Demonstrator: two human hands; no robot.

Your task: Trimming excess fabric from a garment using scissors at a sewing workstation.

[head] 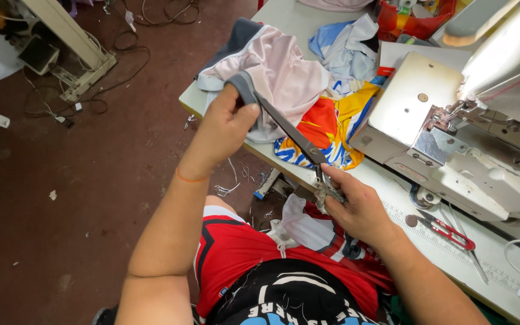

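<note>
A narrow grey fabric strip [284,123] is held stretched between both hands, above the near edge of the sewing table [284,18]. The left hand [224,129] is closed on the upper end of the strip, with thumb and fingers pinched around it, just in front of a pink and grey garment [284,69] lying on the table. The right hand [356,204] is closed on the lower end of the strip, where a frayed tuft of threads is seen at the fingertips. The strip is taut and runs diagonally from upper left to lower right. An orange, yellow and blue cloth [332,129] is heaped behind the strip. A sewing machine [452,132] stands to the right. Red-handled snips [446,229] lie on the table near the right wrist.
</note>
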